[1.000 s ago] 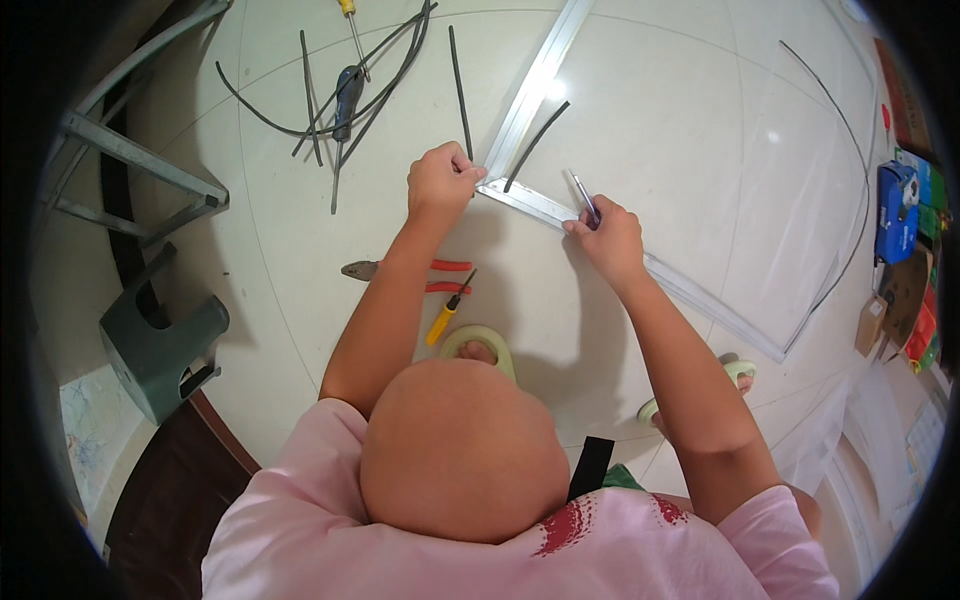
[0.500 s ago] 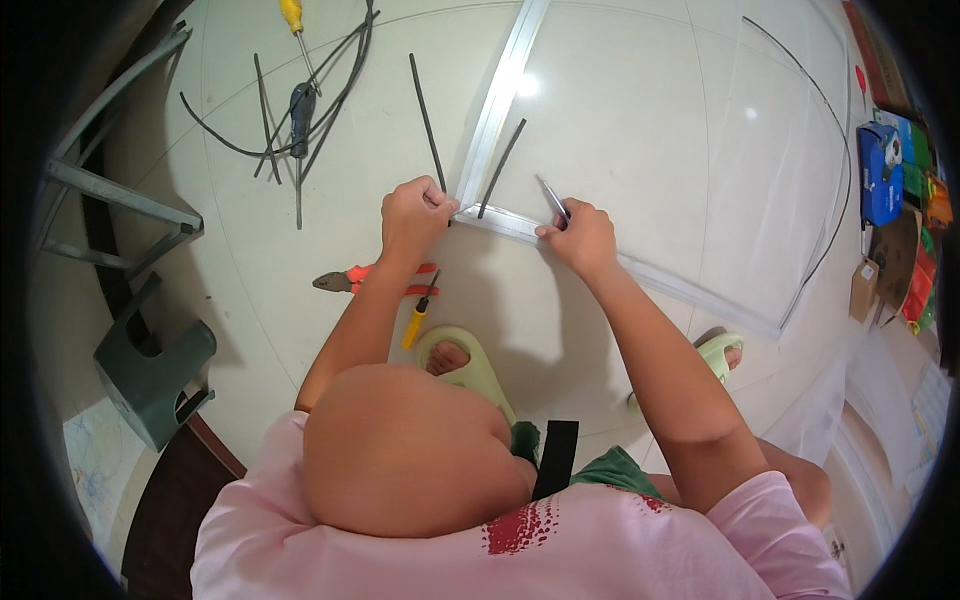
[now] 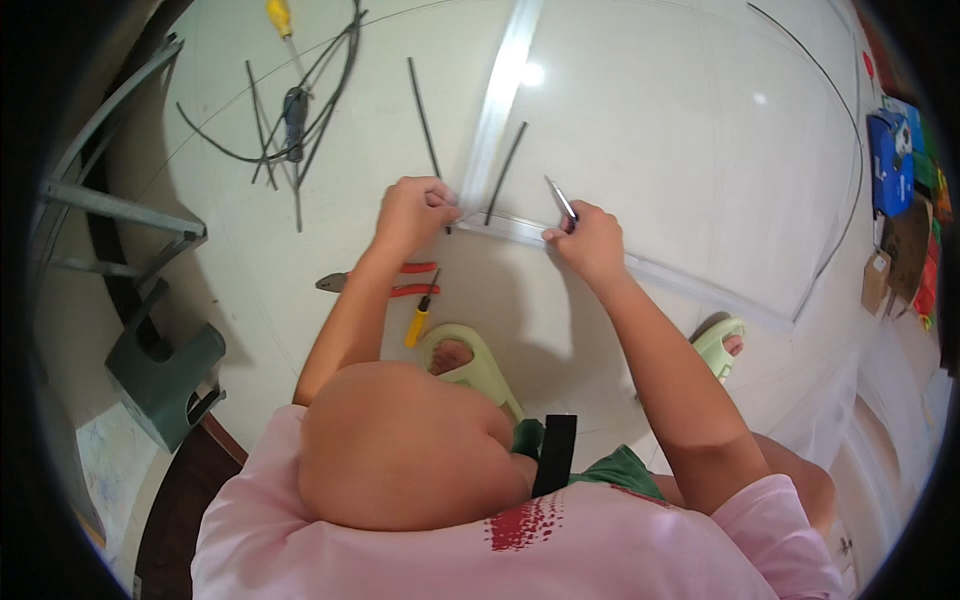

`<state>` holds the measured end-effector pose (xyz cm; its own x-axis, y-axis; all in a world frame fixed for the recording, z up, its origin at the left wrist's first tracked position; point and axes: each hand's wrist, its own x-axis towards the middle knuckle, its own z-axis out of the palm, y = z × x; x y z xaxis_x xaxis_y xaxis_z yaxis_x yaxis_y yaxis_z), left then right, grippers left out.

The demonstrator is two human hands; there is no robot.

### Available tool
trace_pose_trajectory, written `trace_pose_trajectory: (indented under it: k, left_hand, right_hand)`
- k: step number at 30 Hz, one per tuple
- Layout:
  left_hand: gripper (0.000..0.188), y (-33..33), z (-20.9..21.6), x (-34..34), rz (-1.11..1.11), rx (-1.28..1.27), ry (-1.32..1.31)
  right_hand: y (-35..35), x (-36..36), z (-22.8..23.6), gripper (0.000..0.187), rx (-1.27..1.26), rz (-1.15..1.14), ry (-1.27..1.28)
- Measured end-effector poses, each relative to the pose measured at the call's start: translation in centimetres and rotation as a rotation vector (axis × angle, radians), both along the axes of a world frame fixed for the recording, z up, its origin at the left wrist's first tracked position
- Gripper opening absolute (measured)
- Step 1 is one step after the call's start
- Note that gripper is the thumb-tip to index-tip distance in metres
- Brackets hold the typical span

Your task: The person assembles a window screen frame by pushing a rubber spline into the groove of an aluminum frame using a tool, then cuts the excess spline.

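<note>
Pale glossy tiles form the floor [image 3: 330, 330], which carries nearly everything in view. Along its left edge stand a grey metal ladder-like stand [image 3: 120, 210] and, nearer the person, a dark green plastic stool [image 3: 165, 385]. Further in, toward the floor's far edge, thin black strips [image 3: 348, 68] lie tangled around a dark-handled screwdriver [image 3: 294, 120], with a yellow-handled screwdriver [image 3: 280, 18] beyond. Red-handled pliers [image 3: 415, 290] lie partly behind the left forearm, the shaft of a small yellow screwdriver [image 3: 418, 325] across one handle.

The left hand [image 3: 412, 215] is at a corner of a silver metal frame [image 3: 497, 100], fingers curled beside a straight black strip [image 3: 424, 118]; I cannot tell whether its grip is closed on strip or frame. Just right of that corner lies a shorter black strip [image 3: 507, 170], its near end reaching the frame. Over the frame's near bar, the right hand [image 3: 592, 242] has its grip closed around a slim pen-like tool [image 3: 562, 200], tip pointing away from the person. Near the floor's right edge sits a blue box [image 3: 888, 165].
</note>
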<state>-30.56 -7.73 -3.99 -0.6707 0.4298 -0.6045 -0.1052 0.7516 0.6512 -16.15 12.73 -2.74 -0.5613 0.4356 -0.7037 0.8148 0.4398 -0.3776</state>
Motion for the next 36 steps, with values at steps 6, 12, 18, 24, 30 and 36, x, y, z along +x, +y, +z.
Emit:
trace_pose_trajectory:
  k: [6, 12, 18, 24, 30, 36]
  left_hand:
    - [0.007, -1.9, -2.1, -0.6, -0.030, 0.115, -0.013]
    - [0.009, -1.6, -2.5, -0.1, 0.003, 0.065, -0.113]
    - [0.010, -0.6, -2.2, 0.9, -0.028, 0.068, -0.109]
    - [0.009, -0.8, -1.0, 1.2, -0.043, -0.003, 0.015]
    - [0.013, 0.4, -2.0, 3.1, -0.085, -0.010, 0.195]
    - [0.016, -1.0, 0.0, 2.8, 0.212, -0.043, -0.023]
  right_hand:
    - [-0.7, 0.4, -1.9, 0.022, -0.048, 0.010, 0.146]
    - [-0.8, 1.0, -1.1, 0.025, -0.021, -0.012, 0.119]
    - [0.0, 1.8, -1.0, 0.026, -0.046, -0.006, 0.048]
    - [-0.6, 1.5, -1.6, 0.025, -0.042, -0.007, 0.088]
    - [1.0, 2.8, -3.1, 0.019, -0.065, 0.070, 0.102]
    - [-1.6, 0.1, -0.9, 0.011, -0.020, 0.161, 0.128]
